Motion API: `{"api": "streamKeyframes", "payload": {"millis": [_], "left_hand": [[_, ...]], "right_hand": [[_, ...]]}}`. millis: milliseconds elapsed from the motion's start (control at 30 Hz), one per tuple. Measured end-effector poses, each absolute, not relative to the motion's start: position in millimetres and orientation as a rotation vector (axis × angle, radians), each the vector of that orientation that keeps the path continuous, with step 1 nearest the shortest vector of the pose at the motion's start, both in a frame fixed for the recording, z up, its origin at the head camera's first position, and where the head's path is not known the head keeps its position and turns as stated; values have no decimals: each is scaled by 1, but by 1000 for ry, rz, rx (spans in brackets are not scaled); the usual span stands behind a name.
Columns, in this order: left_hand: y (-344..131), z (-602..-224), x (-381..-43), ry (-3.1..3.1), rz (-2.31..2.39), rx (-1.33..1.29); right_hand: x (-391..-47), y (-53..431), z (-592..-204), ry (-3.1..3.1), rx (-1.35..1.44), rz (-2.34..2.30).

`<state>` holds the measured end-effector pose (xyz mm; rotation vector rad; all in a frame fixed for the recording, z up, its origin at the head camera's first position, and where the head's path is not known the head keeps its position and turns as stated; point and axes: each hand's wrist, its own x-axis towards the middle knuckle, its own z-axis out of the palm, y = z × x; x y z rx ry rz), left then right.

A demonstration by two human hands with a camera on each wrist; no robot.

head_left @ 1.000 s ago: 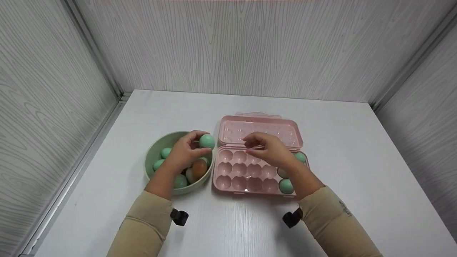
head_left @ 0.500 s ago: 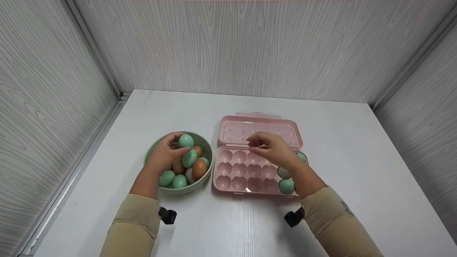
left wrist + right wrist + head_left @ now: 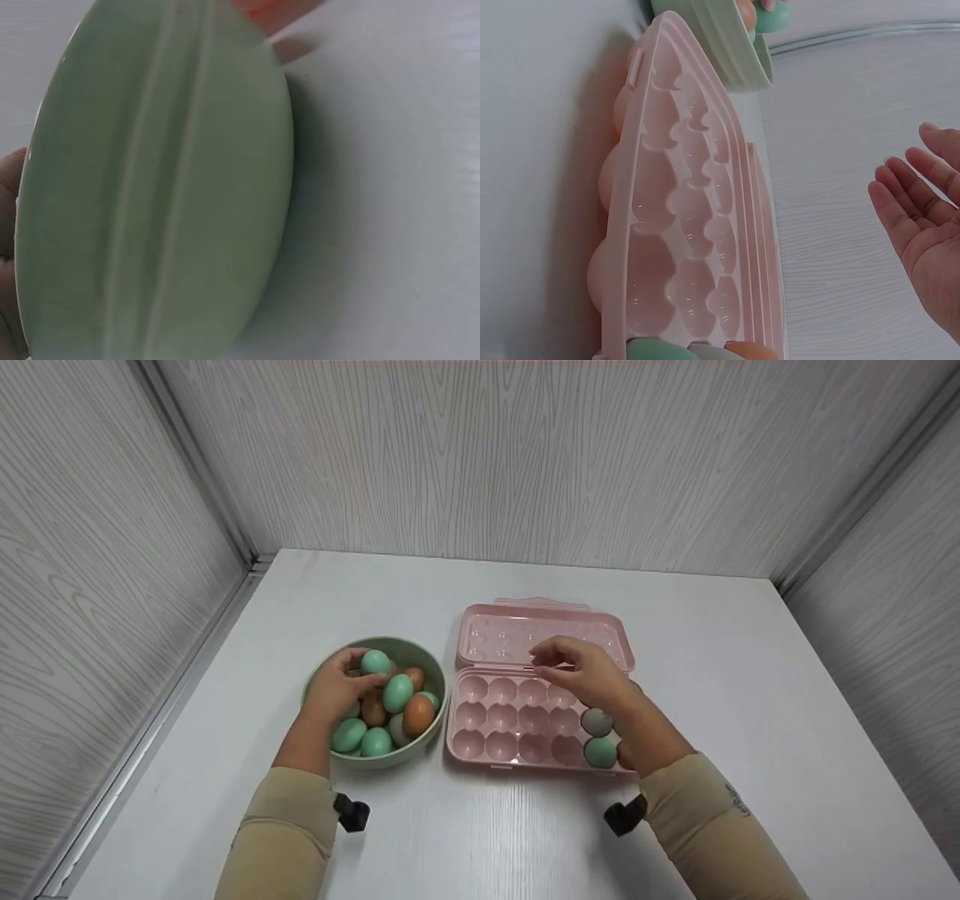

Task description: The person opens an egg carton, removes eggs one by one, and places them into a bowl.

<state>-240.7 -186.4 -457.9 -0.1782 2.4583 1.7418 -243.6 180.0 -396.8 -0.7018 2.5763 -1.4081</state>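
In the head view my left hand (image 3: 334, 686) holds a green egg (image 3: 375, 661) between thumb and fingers, over the left part of a pale green bowl (image 3: 429, 660). Green, brown and whitish eggs fill this bowl. The bowl's ribbed outer side (image 3: 202, 195) takes up most of the left wrist view and hides nearly all of that hand. Above the pink egg carton (image 3: 504, 766) hovers my right hand (image 3: 589, 671), fingers loosely bent and holding nothing. The right wrist view shows its palm (image 3: 934, 259) bare. My right forearm covers part of the carton's right end.
A green egg (image 3: 600, 752) and a whitish egg (image 3: 598, 722) sit in cups toward the carton's right end; more eggs are partly hidden there. The carton lid (image 3: 487, 637) lies folded back behind. Wood-grain panels (image 3: 480, 457) enclose the white table (image 3: 480, 840).
My left hand has carried the green egg leftward, from the bowl's right rim to its left part, and slightly lower. My right hand has drifted a little right.
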Motion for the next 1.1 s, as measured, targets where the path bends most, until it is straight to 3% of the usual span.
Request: {"api": "streamKeyframes", "payload": {"millis": [1100], "left_hand": [[-188,-465,-242,2484,1652,-202]], "right_hand": [[-248,198,-406,2581,-594,-1436]]}}
